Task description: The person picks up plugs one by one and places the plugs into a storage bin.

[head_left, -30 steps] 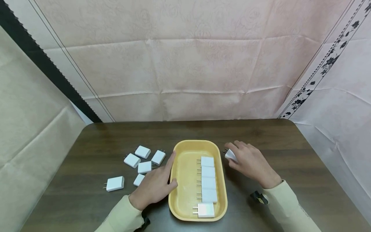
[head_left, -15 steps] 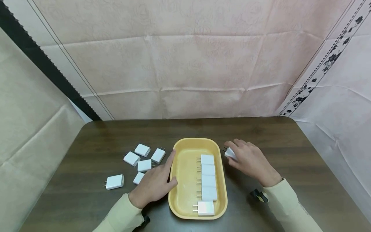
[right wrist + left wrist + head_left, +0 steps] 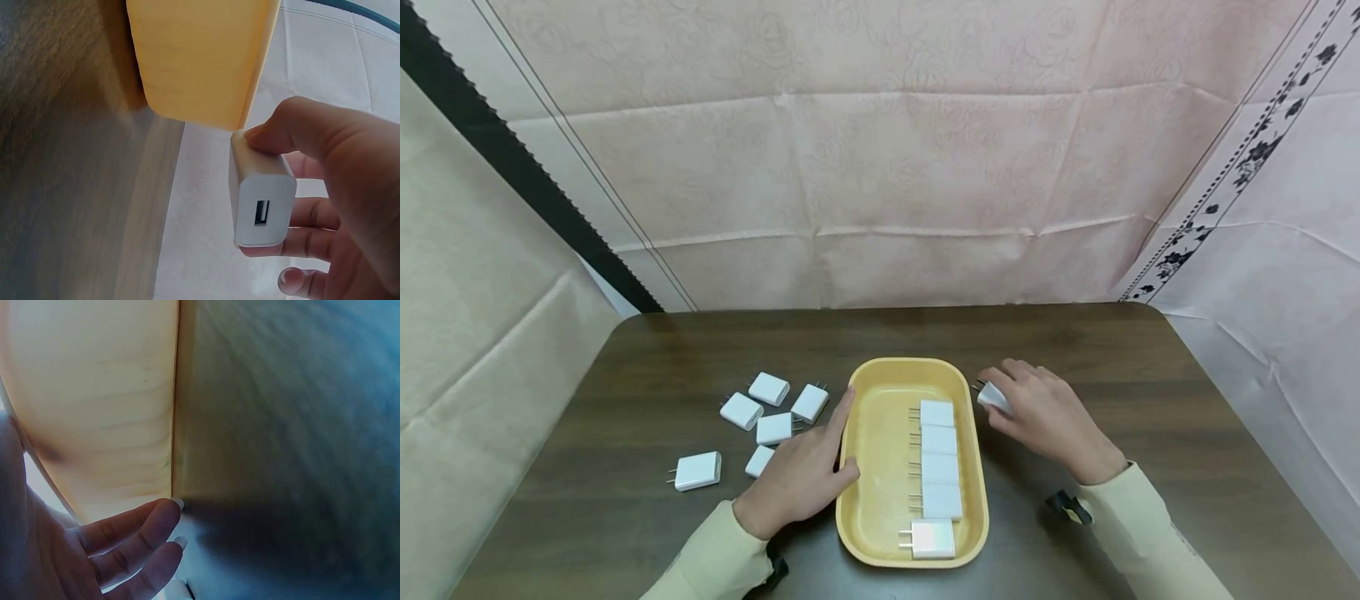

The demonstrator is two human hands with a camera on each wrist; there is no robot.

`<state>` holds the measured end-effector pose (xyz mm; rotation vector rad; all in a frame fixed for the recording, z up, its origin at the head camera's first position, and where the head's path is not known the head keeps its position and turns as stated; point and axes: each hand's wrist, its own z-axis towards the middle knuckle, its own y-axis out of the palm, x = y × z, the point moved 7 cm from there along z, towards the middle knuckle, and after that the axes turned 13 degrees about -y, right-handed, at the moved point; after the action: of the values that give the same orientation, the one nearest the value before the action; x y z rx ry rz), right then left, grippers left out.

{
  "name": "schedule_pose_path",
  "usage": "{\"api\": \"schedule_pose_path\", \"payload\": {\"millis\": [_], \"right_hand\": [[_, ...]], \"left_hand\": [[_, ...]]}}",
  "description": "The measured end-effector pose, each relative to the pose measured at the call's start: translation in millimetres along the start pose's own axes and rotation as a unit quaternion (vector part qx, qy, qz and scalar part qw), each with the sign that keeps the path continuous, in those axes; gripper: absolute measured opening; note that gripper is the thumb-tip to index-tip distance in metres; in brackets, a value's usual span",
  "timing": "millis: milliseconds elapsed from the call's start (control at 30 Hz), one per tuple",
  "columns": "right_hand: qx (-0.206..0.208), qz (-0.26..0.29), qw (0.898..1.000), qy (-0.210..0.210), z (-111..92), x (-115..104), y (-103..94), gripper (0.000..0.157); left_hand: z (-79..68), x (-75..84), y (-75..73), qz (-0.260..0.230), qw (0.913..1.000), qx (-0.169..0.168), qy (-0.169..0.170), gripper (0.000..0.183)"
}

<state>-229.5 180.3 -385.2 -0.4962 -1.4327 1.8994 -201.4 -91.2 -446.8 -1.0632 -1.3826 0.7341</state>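
My right hand pinches a white USB charger just to the right of the yellow tray. In the right wrist view the thumb lies on one side of this charger and fingers on the other, with its USB port facing the camera. My left hand rests at the tray's left rim, index finger stretched along it and thumb over the edge. The left wrist view shows that hand's other fingers against the tray's outer wall. Inside the tray, several white chargers stand in a column, prongs pointing left.
Left of the tray, several loose chargers lie grouped on the wooden table, one partly hidden by the left hand. A separate charger lies farther left. A pale cloth hangs behind the table.
My right hand, with the charger in it, has shifted very slightly left toward the tray. The left hand and the other chargers stay where they were.
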Motion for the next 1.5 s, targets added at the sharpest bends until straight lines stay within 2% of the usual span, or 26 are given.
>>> {"api": "schedule_pose_path", "payload": {"millis": [200,767,1033,1500], "right_hand": [[0.019,-0.001,1.000,-0.014,1.5,-2.9,-3.1,0.032],[0.051,0.021,0.997,-0.048,7.2,-16.6,-9.1,0.035],[0.087,0.024,0.992,-0.084,9.3,-21.8,-12.0,0.034],[0.102,0.030,0.989,-0.105,18.8,-32.0,-12.3,0.034]], "left_hand": [[0.4,-0.3,0.0,-0.002,1.0000,0.000,-0.001,0.092],[0.7,-0.4,0.5,0.001,1.0000,0.002,0.000,0.092],[-0.5,0.3,-1.1,-0.004,0.9999,0.008,0.011,0.094],[-1.0,0.8,-1.6,-0.006,0.9999,0.005,0.007,0.093]]}}
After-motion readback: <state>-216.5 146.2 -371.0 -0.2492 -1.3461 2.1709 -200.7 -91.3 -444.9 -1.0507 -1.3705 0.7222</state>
